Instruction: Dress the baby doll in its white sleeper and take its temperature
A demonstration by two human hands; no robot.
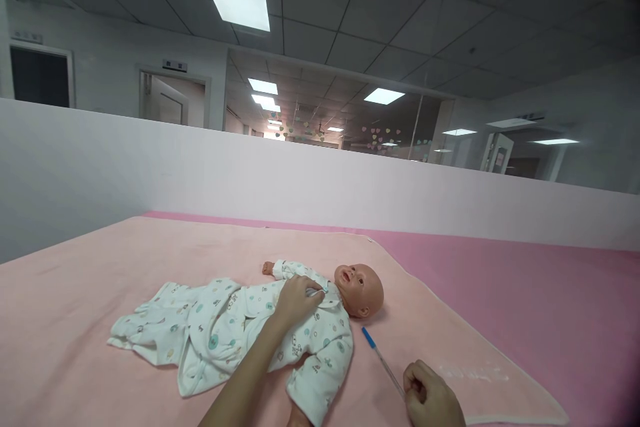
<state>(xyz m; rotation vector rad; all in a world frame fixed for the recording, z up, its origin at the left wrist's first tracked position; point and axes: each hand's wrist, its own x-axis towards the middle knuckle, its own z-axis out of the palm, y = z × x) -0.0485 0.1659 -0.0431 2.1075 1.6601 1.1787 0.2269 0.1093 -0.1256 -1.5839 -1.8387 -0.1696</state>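
Note:
A baby doll [363, 287] lies on its back with its head to the right. It is dressed in a white printed baby top [320, 340] and white printed trousers or lower garment [165, 320]. My left hand [297, 303] rests on the doll's chest, fingers curled and pinching the top's front edge near the collar. Low on the right is my right hand [430, 393], fingers closed. A thin clear stick with a blue end [383, 360], like a glass thermometer, runs up and left from these fingers, its blue end close to the doll's shoulder. The stick's lower end is hidden by the hand.
A peach blanket [75, 307] is spread under the doll, over a pink mat [500, 273]. Behind them a low white wall [300, 177] crosses the whole view. Beyond stand a window with stickers and a doorway [175, 100].

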